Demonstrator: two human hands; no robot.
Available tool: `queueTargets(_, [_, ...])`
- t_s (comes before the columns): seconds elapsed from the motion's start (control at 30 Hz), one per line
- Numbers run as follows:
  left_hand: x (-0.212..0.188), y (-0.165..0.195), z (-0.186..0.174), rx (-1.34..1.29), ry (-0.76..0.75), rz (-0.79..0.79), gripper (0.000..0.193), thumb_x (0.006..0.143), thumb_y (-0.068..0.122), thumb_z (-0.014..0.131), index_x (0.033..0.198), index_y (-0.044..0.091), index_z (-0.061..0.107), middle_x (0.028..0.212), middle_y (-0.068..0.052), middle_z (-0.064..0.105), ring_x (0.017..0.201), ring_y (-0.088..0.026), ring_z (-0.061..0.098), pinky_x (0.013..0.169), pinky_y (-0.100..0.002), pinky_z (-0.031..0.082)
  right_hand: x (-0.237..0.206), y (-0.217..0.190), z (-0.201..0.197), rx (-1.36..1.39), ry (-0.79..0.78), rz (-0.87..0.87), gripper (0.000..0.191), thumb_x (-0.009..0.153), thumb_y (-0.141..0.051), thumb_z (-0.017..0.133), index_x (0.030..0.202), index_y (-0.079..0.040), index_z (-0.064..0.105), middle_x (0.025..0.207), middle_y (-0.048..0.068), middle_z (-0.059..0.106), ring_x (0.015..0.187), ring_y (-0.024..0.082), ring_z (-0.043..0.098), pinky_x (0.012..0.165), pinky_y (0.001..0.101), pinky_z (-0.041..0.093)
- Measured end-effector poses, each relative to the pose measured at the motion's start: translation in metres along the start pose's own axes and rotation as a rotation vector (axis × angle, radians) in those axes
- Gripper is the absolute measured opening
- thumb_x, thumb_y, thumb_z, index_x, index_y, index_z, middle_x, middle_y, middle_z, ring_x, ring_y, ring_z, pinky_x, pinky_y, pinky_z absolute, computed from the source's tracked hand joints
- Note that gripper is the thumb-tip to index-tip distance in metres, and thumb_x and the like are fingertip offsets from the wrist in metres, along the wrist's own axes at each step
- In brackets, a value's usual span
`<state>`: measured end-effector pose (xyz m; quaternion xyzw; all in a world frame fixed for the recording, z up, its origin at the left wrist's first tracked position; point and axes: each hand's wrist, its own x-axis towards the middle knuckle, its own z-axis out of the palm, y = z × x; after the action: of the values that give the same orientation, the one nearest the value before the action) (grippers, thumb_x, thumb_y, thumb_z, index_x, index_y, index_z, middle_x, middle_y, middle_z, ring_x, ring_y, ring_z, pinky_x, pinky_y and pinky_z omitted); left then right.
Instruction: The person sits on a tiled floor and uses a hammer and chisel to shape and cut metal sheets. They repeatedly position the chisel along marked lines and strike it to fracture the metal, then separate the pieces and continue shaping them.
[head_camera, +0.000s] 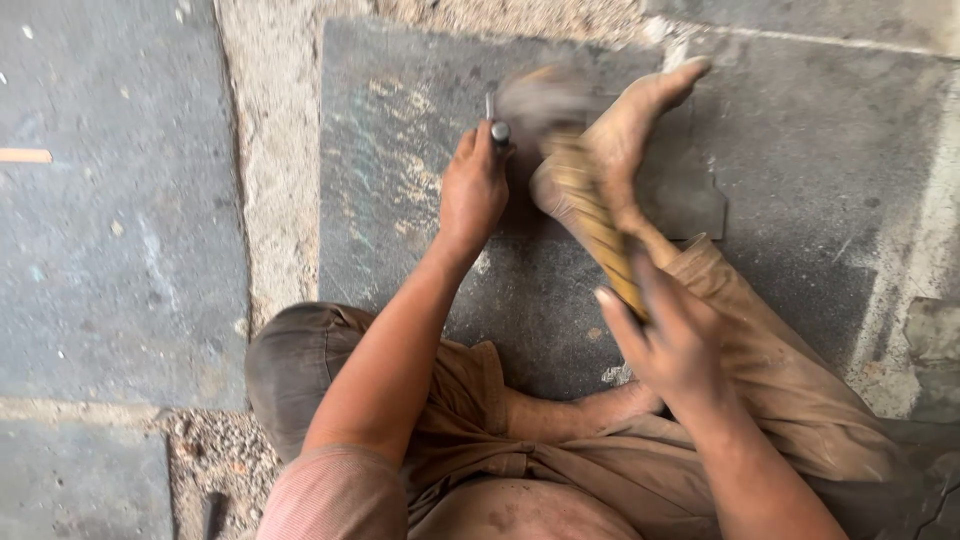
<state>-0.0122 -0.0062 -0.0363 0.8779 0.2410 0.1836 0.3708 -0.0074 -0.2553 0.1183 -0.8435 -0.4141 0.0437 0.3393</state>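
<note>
The person sits on the ground with a dark stone slab (400, 200) in front, one bare foot (625, 130) planted on it. The left hand (472, 190) is closed around a chisel (499, 130), held near upright with its struck end up and its tip down on the slab, hidden by the fingers. The right hand (672, 345) is wrapped around the wooden handle of a hammer (590, 210). The handle's long axis runs from near right to far left, and the blurred head sits at the far end, just beside the chisel top. Pale scuffs mark the slab left of the chisel; I judge the cutting is midway, with no finished line visible.
</note>
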Motion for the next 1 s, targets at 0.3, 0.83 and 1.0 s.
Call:
queueTargets(0.3, [0.01,0.008,-0.012,-0.341,0.12,-0.132,0.012,0.101,0.01,0.064,0.108,0.003,0.057,0.093,-0.019,0.072,0.08,-0.035,0.073,0.07,-0.047,0.056,-0.011,0.01,-0.001,0.067,-0.02,0.161,0.059,0.096,-0.02,0.071,0.143,0.01,0.052,0.101,0.025,0.075,0.086,0.028,0.078,0.07,0.0349,0.063])
queueTargets(0.83, [0.024,-0.007,-0.011,-0.322,0.122,-0.155,0.017,0.1,0.011,0.067,0.108,0.001,0.056,0.088,-0.02,0.074,0.08,-0.037,0.075,0.068,-0.045,0.056,0.007,-0.009,-0.014,0.191,0.105,0.045,0.053,0.096,-0.011,0.072,0.14,0.013,0.054,0.091,0.015,0.074,0.078,0.019,0.075,0.068,0.0281,0.06])
queueTargets(1.0, [0.026,-0.007,-0.009,-0.335,0.086,-0.191,0.016,0.101,0.013,0.064,0.108,0.002,0.054,0.088,-0.016,0.074,0.079,-0.031,0.077,0.067,-0.043,0.058,0.002,-0.018,-0.029,0.118,0.209,-0.074,0.05,0.1,-0.014,0.071,0.137,0.013,0.053,0.103,0.019,0.073,0.089,0.022,0.075,0.076,0.0314,0.061])
